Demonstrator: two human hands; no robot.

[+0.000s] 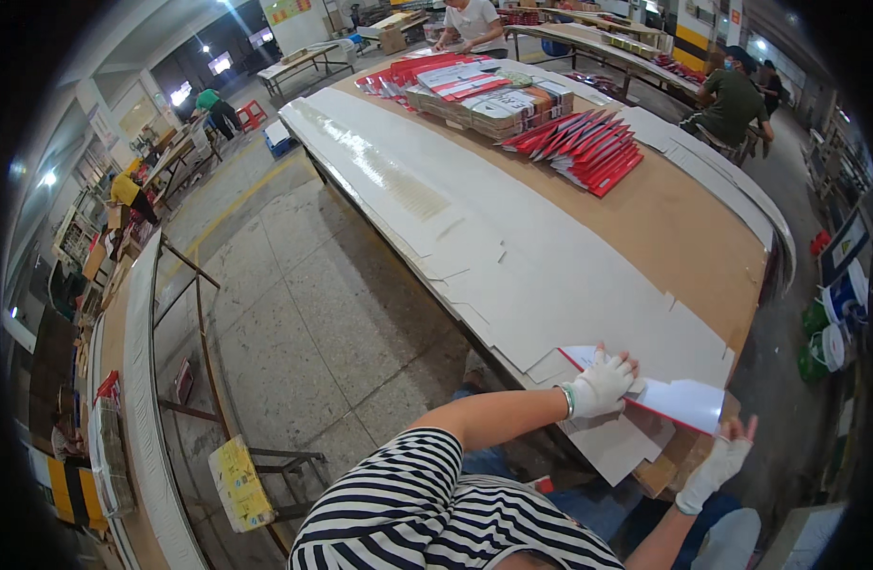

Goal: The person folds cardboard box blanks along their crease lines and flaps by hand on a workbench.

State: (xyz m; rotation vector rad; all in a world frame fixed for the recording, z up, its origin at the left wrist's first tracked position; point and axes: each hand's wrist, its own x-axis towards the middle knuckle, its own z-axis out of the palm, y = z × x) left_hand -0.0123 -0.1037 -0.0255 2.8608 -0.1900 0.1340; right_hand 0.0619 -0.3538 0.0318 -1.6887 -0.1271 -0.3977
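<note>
A white cover with red edges (681, 402) lies unfolded on the near end of the long table. My left hand (603, 383), in a white glove with bare fingertips, rests on its left part with the fingers spread. Just off the cover's right corner is my right hand (717, 468), gloved the same way, its fingers apart and slightly bent; I see nothing in it. Whether a fingertip touches the corner is hard to tell. Under and beside the cover lie loose grey-white card sheets (612, 445), one jutting over the table edge near a brown cardboard box (657, 475).
Red and white covers (588, 152) lie fanned beside bundled stacks (493, 106) farther up the table (683, 247). A yellow-topped stool (240, 484) stands at left. Green and white buckets (824, 350) stand at right. Other people work at tables farther off.
</note>
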